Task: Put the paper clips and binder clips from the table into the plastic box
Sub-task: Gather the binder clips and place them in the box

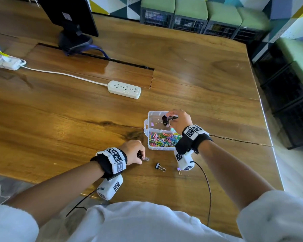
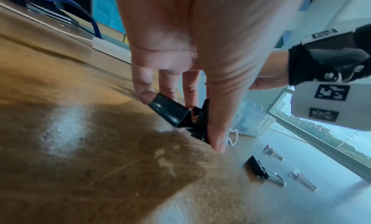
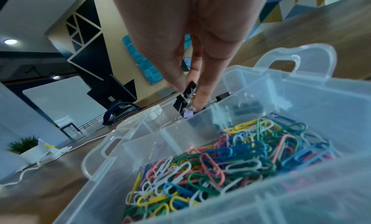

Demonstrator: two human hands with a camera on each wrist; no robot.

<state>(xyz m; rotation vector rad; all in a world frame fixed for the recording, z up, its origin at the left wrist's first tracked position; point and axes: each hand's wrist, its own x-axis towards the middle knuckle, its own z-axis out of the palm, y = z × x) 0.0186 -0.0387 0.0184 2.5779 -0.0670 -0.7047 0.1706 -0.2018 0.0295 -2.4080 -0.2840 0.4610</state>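
Note:
A clear plastic box (image 1: 146, 130) stands on the wooden table (image 1: 68, 123). Its near compartment holds several coloured paper clips (image 1: 164, 139) (image 3: 230, 160). Above the far compartment, my right hand (image 1: 170, 118) (image 3: 190, 98) pinches a black binder clip (image 1: 165, 120) (image 3: 185, 96), with a small purple clip (image 3: 188, 113) hanging below it. Another purple clip (image 1: 152, 124) lies inside. Left of the box, my left hand (image 1: 140, 157) (image 2: 180, 122) pinches black binder clips (image 2: 170, 113) against the table. A loose black binder clip (image 1: 159, 166) (image 2: 258, 167) and small clips (image 1: 179, 171) (image 2: 303, 180) lie on the table.
A white power strip (image 1: 124, 89) lies beyond the box, with its cord running left to a second strip (image 1: 5, 62). A monitor stand (image 1: 73, 41) stands at the back left. The table's right edge (image 1: 269, 137) is close to the box. A black wrist cable (image 1: 207, 186) hangs near me.

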